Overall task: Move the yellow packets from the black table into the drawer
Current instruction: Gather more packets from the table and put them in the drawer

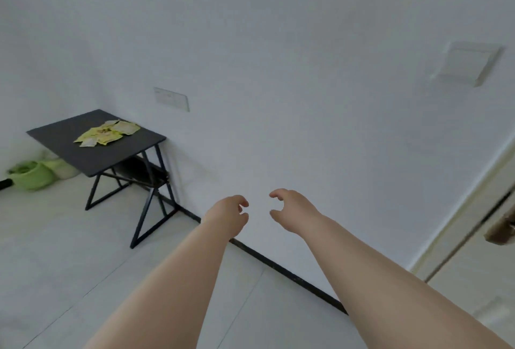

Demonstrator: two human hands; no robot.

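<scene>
Several yellow packets (107, 133) lie in a loose pile on the black table (67, 139), which stands at the far left against the white wall. My left hand (228, 216) and my right hand (292, 210) are stretched out in front of me, well to the right of the table and far from the packets. Both hands are empty, with the fingers curled loosely and apart. No drawer is in view.
A green bucket (30, 174) sits on the floor left of the table. A black baseboard (278, 265) runs along the wall. A door frame (468, 223) with a handle (501, 230) is at the right. Light floor tiles (69, 265) lie before me.
</scene>
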